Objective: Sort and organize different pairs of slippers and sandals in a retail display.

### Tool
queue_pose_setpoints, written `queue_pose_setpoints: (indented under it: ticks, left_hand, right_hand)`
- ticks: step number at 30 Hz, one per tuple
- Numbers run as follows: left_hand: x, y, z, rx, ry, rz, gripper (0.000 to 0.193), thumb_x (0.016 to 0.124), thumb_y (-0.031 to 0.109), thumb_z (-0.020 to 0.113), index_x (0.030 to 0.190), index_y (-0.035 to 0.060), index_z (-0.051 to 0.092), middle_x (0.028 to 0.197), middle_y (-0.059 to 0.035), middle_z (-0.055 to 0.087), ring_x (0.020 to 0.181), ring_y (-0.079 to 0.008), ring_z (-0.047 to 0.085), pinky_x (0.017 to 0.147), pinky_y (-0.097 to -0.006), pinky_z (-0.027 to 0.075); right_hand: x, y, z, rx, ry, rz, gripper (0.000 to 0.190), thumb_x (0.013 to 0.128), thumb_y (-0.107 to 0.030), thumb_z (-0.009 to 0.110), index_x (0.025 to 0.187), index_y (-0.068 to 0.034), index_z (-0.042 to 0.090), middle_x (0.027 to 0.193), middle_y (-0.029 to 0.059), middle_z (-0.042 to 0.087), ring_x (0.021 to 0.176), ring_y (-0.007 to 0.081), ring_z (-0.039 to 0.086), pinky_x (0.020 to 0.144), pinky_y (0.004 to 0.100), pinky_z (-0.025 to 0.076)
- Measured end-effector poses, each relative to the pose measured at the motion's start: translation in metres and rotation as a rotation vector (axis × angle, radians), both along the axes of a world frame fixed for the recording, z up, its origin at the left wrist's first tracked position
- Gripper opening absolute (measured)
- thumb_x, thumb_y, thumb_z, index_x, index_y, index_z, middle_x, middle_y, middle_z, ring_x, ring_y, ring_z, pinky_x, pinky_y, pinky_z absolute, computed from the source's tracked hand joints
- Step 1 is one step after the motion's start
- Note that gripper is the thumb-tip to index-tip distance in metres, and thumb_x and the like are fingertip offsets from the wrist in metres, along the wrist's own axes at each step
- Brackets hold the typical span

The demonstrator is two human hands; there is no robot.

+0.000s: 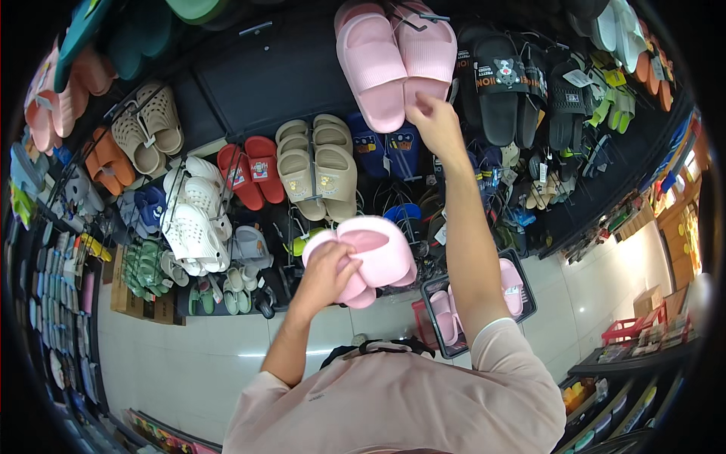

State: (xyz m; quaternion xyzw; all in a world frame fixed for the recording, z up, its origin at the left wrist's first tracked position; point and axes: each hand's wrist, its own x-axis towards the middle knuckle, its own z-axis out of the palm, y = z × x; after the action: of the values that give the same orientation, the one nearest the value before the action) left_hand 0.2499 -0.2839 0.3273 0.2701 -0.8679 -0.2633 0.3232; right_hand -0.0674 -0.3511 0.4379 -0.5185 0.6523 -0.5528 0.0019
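Observation:
My left hand (329, 272) holds a pair of light pink slide sandals (385, 255) in front of my chest, thumb over one strap. Higher up, my right hand (437, 127) reaches to a larger pair of pink slides (371, 74) hanging on a metal display hook (417, 22). Its curled fingers are at the sole of the right-hand slide and cover part of it. Whether they pinch that slide or only touch it is unclear. Below my right forearm, a dark shopping basket (527, 284) contains more pink slides (444, 318), partly hidden by the arm.
Beige slides (334, 176), red slides (264, 176), white clogs (195, 227) and black slides (499, 102) hang around my hands on projecting hooks. A cardboard box (153, 309) stands on the tiled floor (227, 352) at left. More shelving (635, 363) stands at lower right.

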Motion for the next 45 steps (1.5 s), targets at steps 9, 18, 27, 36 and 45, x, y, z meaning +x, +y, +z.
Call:
queue_pose_setpoints:
  ticks: [9, 18, 27, 36, 45]
  left_hand:
    - [-0.078, -0.022, 0.162, -0.282, 0.069, -0.088, 0.027, 0.088, 0.023, 0.065, 0.096, -0.0023, 0.061, 0.087, -0.0193, 0.062, 0.084, -0.0359, 0.061, 0.077, -0.0420, 0.047]
    - [-0.149, -0.032, 0.220, -0.511, 0.244, -0.004, 0.027, 0.082, 0.019, 0.074, 0.101, 0.0009, 0.067, 0.084, -0.0153, 0.068, 0.081, -0.0301, 0.069, 0.074, -0.0363, 0.054]
    - [-0.169, -0.074, 0.257, -0.695, 0.341, 0.158, 0.022, 0.081, 0.018, 0.072, 0.095, 0.0026, 0.065, 0.084, -0.0147, 0.071, 0.080, -0.0298, 0.071, 0.074, -0.0365, 0.055]
    - [-0.191, -0.124, 0.242, -0.628, 0.239, 0.276, 0.024, 0.081, 0.021, 0.068, 0.099, 0.0059, 0.064, 0.090, -0.0148, 0.072, 0.085, -0.0341, 0.070, 0.079, -0.0418, 0.054]
    - [-0.193, -0.111, 0.207, -0.740, 0.444, 0.260, 0.023, 0.083, 0.019, 0.068, 0.101, 0.0054, 0.064, 0.092, -0.0126, 0.070, 0.089, -0.0326, 0.066, 0.080, -0.0422, 0.052]
  right_hand:
    - [0.019, 0.147, -0.057, -0.210, -0.415, 0.607, 0.071, 0.086, -0.024, 0.073, 0.143, 0.002, 0.040, 0.127, 0.0155, 0.058, 0.117, 0.0217, 0.056, 0.104, 0.0360, 0.041]
    - [0.001, 0.128, -0.019, -0.349, -0.515, 0.256, 0.039, 0.091, -0.016, 0.068, 0.122, 0.005, 0.056, 0.112, 0.0116, 0.066, 0.102, 0.0166, 0.062, 0.090, 0.0318, 0.048]
    - [-0.015, 0.088, 0.024, -0.388, -0.554, 0.367, 0.033, 0.091, -0.010, 0.065, 0.119, 0.006, 0.059, 0.107, 0.0115, 0.067, 0.092, 0.0141, 0.064, 0.081, 0.0294, 0.051]
    - [-0.038, 0.048, 0.008, -0.258, -0.267, 0.105, 0.036, 0.086, -0.014, 0.068, 0.116, 0.004, 0.061, 0.105, 0.0179, 0.069, 0.097, 0.0248, 0.066, 0.085, 0.0354, 0.050]
    - [-0.051, 0.031, -0.037, -0.258, -0.320, 0.080, 0.050, 0.087, -0.018, 0.071, 0.128, 0.004, 0.054, 0.106, 0.0189, 0.068, 0.097, 0.0241, 0.067, 0.085, 0.0349, 0.051]
